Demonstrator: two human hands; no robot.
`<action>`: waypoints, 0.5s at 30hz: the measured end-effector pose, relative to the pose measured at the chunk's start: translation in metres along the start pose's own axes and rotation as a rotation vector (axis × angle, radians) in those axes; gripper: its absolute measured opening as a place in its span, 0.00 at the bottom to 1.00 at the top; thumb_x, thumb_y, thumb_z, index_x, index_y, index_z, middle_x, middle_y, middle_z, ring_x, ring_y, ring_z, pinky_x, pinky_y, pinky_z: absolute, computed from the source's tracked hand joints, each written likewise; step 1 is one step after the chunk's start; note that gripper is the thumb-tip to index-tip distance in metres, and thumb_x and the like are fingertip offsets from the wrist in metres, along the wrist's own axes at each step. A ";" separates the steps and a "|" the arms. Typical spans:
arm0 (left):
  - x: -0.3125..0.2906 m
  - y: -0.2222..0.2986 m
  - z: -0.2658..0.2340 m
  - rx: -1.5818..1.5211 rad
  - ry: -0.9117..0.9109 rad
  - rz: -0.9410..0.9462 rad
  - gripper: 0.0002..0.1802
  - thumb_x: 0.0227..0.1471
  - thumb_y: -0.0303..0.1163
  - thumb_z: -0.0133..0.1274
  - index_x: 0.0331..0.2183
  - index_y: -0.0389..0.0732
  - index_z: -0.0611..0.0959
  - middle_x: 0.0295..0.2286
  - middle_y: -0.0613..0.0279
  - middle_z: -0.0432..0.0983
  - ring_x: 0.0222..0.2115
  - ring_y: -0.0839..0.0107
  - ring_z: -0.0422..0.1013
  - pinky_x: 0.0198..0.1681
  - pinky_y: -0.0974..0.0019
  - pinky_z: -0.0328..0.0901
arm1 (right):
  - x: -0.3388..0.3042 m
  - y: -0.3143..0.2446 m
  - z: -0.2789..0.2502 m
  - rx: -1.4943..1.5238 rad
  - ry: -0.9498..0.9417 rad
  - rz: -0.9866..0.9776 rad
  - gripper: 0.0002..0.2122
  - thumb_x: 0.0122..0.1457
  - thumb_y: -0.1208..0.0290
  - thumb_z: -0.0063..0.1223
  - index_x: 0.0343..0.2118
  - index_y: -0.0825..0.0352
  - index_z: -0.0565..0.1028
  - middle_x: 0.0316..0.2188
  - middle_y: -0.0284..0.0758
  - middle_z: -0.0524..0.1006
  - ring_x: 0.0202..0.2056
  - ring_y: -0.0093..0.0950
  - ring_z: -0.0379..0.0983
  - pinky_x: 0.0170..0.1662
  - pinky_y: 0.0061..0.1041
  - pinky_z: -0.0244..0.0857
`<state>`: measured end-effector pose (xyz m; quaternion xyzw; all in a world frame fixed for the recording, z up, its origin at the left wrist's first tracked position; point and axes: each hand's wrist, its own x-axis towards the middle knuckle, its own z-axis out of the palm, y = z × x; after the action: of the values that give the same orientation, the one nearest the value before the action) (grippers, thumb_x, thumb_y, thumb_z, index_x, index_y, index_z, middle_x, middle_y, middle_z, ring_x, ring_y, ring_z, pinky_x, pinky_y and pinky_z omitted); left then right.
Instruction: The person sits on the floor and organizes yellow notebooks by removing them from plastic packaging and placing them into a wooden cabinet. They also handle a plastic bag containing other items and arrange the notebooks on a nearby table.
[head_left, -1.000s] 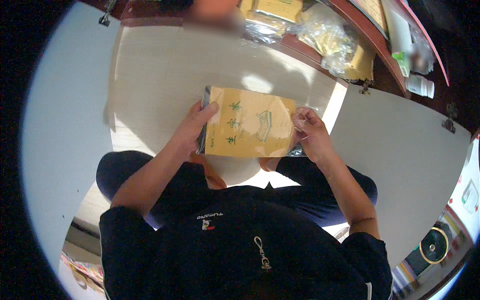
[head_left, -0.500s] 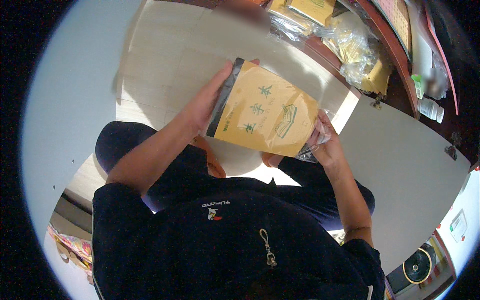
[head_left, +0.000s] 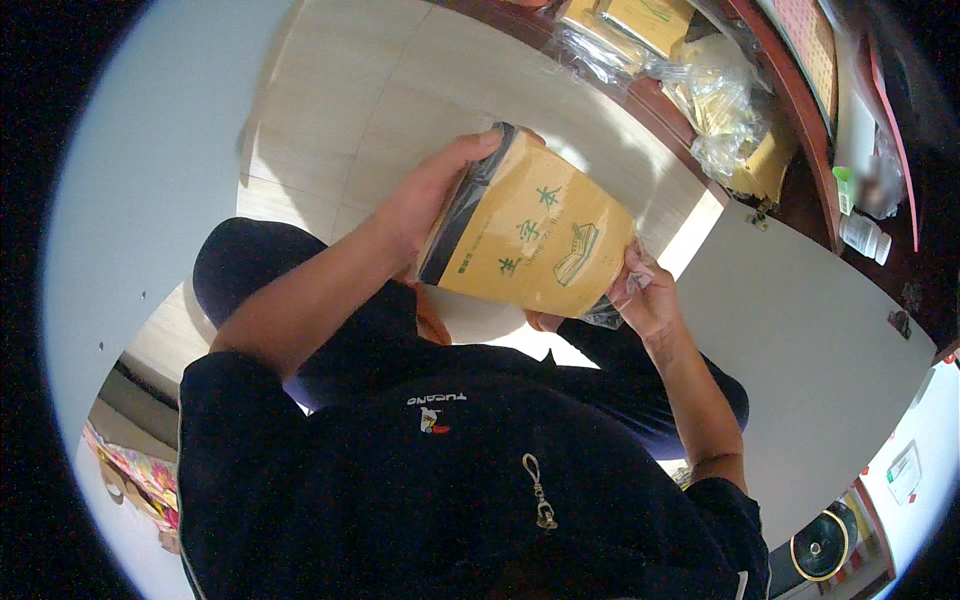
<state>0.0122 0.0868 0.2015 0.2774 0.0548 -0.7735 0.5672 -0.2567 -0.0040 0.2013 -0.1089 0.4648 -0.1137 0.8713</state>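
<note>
The book (head_left: 545, 235), yellow with a dark strip along its left edge and in clear wrap (head_left: 603, 315), is held in the air between both hands, tilted, above the legs (head_left: 262, 275) and the pale floor (head_left: 390, 110). Whether it is one book or several, I cannot tell.

The left hand (head_left: 432, 195) has its grip closed over the strip, thumb on the cover; most of its fingers are hidden beneath. The right hand (head_left: 648, 295) has its grip pinched on the wrap at the opposite end, fingertips bunched in the film.

The step in hand appears to be handling the wrap's loose end while the left hand bears the book. The next move seems to call for a firm left grip and a light right one, since thin film could slip or tear.

Beyond, more yellow books (head_left: 650, 22) and a crumpled bag (head_left: 712, 95) sit on a shelf (head_left: 660, 105), with a white bottle (head_left: 865, 238) nearby.
</note>
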 end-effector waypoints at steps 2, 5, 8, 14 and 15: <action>-0.002 0.001 0.000 0.005 0.036 -0.006 0.26 0.50 0.50 0.39 0.46 0.44 0.68 0.41 0.56 0.68 0.42 0.66 0.67 0.45 0.63 0.62 | 0.000 -0.002 0.000 -0.039 -0.050 -0.006 0.20 0.53 0.70 0.48 0.48 0.68 0.61 0.44 0.34 0.68 0.46 0.28 0.64 0.49 0.29 0.59; 0.000 0.001 -0.001 0.026 0.024 0.012 0.27 0.49 0.52 0.39 0.45 0.45 0.69 0.40 0.55 0.68 0.40 0.66 0.68 0.44 0.63 0.64 | 0.000 -0.001 0.001 -0.029 -0.095 -0.027 0.20 0.53 0.70 0.46 0.48 0.70 0.61 0.43 0.35 0.69 0.47 0.28 0.64 0.49 0.30 0.58; 0.003 -0.003 -0.006 0.090 0.052 0.037 0.28 0.48 0.54 0.39 0.44 0.43 0.70 0.40 0.54 0.68 0.39 0.66 0.69 0.41 0.64 0.65 | -0.003 -0.001 0.015 -0.033 -0.026 -0.031 0.21 0.50 0.69 0.48 0.47 0.70 0.61 0.39 0.34 0.70 0.40 0.27 0.67 0.43 0.26 0.61; 0.004 -0.008 -0.009 0.090 0.136 -0.026 0.30 0.46 0.53 0.45 0.43 0.39 0.69 0.39 0.52 0.69 0.37 0.66 0.70 0.38 0.65 0.68 | -0.002 -0.003 -0.012 -0.067 -0.067 0.044 0.18 0.50 0.67 0.50 0.42 0.70 0.65 0.25 0.29 0.70 0.21 0.19 0.61 0.22 0.17 0.55; 0.005 -0.010 -0.012 0.098 0.137 -0.015 0.30 0.46 0.52 0.46 0.43 0.39 0.69 0.39 0.53 0.69 0.37 0.66 0.70 0.37 0.65 0.68 | -0.002 -0.002 -0.012 -0.091 -0.048 0.039 0.17 0.50 0.67 0.50 0.41 0.70 0.66 0.24 0.28 0.69 0.19 0.18 0.59 0.20 0.16 0.52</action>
<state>0.0064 0.0911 0.1863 0.3568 0.0578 -0.7587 0.5420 -0.2673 -0.0061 0.1968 -0.1417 0.4506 -0.0729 0.8784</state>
